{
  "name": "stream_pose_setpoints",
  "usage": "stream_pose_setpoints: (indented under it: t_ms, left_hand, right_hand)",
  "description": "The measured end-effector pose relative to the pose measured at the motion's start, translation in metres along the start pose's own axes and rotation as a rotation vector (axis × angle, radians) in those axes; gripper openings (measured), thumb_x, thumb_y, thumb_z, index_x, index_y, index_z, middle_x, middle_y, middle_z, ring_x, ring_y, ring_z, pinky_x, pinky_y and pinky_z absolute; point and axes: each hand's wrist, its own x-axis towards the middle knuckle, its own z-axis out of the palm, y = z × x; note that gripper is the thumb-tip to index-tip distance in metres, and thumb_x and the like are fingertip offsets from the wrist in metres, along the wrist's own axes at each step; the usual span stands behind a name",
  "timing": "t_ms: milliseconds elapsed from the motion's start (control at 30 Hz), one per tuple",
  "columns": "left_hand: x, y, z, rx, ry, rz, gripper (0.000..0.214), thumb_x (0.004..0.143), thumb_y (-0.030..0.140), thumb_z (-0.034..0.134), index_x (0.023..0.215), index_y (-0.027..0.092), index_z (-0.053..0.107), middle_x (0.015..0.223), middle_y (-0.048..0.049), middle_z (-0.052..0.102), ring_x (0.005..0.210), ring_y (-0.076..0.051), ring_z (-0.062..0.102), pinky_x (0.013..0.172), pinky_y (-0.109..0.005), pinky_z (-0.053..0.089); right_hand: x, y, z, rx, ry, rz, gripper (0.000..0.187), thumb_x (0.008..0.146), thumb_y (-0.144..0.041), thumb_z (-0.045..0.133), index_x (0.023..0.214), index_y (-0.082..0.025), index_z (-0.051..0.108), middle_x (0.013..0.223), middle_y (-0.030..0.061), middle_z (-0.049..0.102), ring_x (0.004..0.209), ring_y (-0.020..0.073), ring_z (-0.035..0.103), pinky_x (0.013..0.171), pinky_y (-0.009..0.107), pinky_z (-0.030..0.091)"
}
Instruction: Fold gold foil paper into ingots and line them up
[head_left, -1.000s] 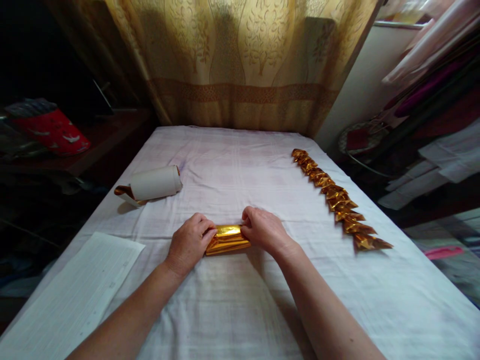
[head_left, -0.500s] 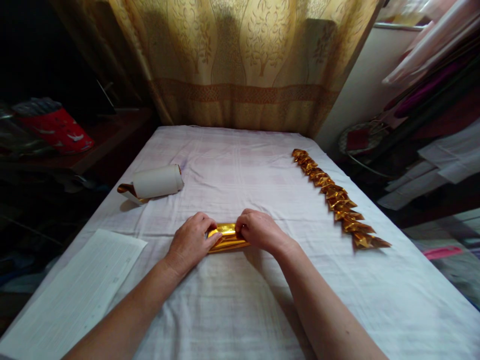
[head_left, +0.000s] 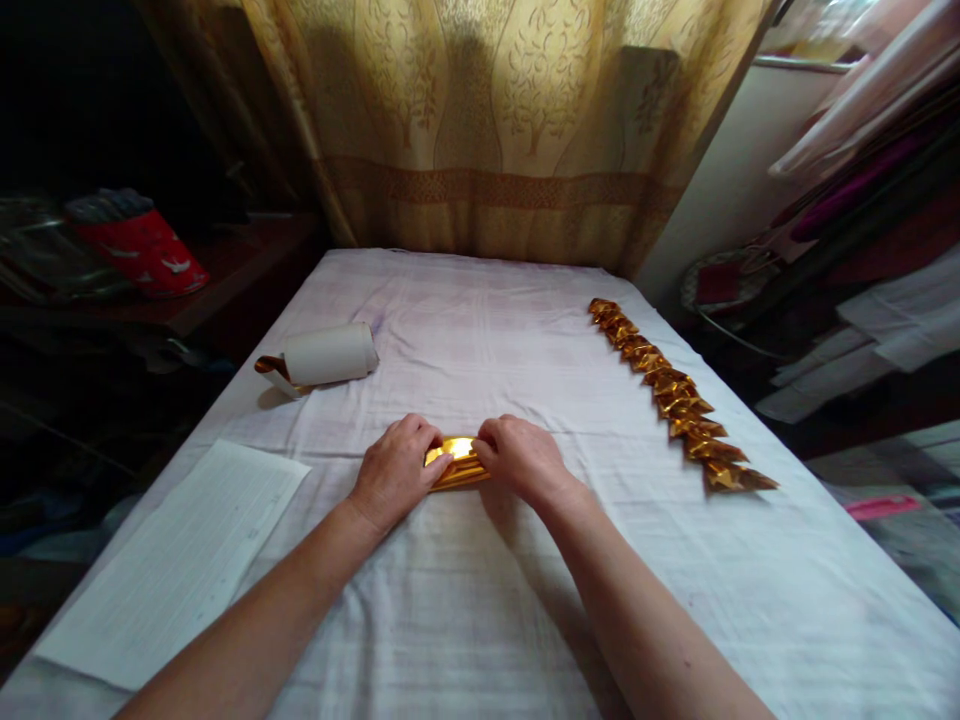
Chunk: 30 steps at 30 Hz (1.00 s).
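Observation:
A folded piece of gold foil paper [head_left: 457, 464] lies on the white cloth [head_left: 480, 600] of the table. My left hand [head_left: 397, 472] pinches its left end with curled fingers. My right hand [head_left: 521, 458] pinches its right end, fingers bent over the foil. The two hands almost meet, so only a short shiny strip shows between them.
A row of several folded gold foil pieces [head_left: 679, 400] runs along the right side of the table. A white roll with a gold foil tail [head_left: 322, 357] lies at the left. A sheet of lined white paper [head_left: 187, 555] rests near the left front edge. A patterned curtain [head_left: 487, 120] hangs behind.
My hands have drawn closer together along the foil, so less of it shows between them. The view has shifted slightly.

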Motion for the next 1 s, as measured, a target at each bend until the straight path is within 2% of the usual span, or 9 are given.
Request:
stream_pose_setpoints:
  t_ms: [233,433,833,1000]
  left_hand:
    - [-0.001,0.002,0.001,0.017,0.013,-0.004,0.011,0.085,0.031,0.064,0.088,0.021,0.067,0.094,-0.0052,0.063,0.092,-0.022,0.060,0.082,-0.034,0.049]
    - [-0.001,0.003,-0.001,0.016,0.009,-0.004,0.012,0.086,0.033,0.063,0.088,0.021,0.066,0.095,-0.0053,0.063,0.092,-0.023,0.060,0.082,-0.034,0.049]
    - [-0.004,0.009,0.000,0.133,-0.021,0.007,0.019,0.086,0.038,0.065,0.091,0.019,0.062,0.098,-0.0059,0.062,0.095,-0.024,0.058,0.081,-0.035,0.048]
    - [-0.004,0.009,0.000,0.173,-0.004,0.022,0.018,0.086,0.037,0.066,0.092,0.020,0.061,0.097,-0.0052,0.061,0.096,-0.023,0.058,0.083,-0.034,0.048]
  right_hand:
    - [-0.003,-0.010,0.011,-0.088,0.059,0.045,0.026,0.092,-0.039,0.051,0.101,-0.021,0.068,0.102,0.0103,0.068,0.093,0.0230,0.064,0.070,0.029,0.043]
    - [-0.010,-0.007,0.018,-0.074,0.135,0.002,0.026,0.093,-0.042,0.053,0.099,-0.020,0.066,0.101,0.0099,0.065,0.094,0.0235,0.061,0.072,0.030,0.041]
    - [-0.024,-0.007,0.023,-0.051,0.181,-0.036,0.029,0.095,-0.045,0.053,0.100,-0.019,0.064,0.102,0.0103,0.064,0.095,0.0238,0.057,0.077,0.032,0.038]
    - [-0.027,-0.009,0.041,-0.005,0.357,-0.030,0.031,0.089,-0.049,0.061,0.097,-0.019,0.065,0.098,0.0095,0.063,0.092,0.0247,0.054,0.079,0.035,0.036]
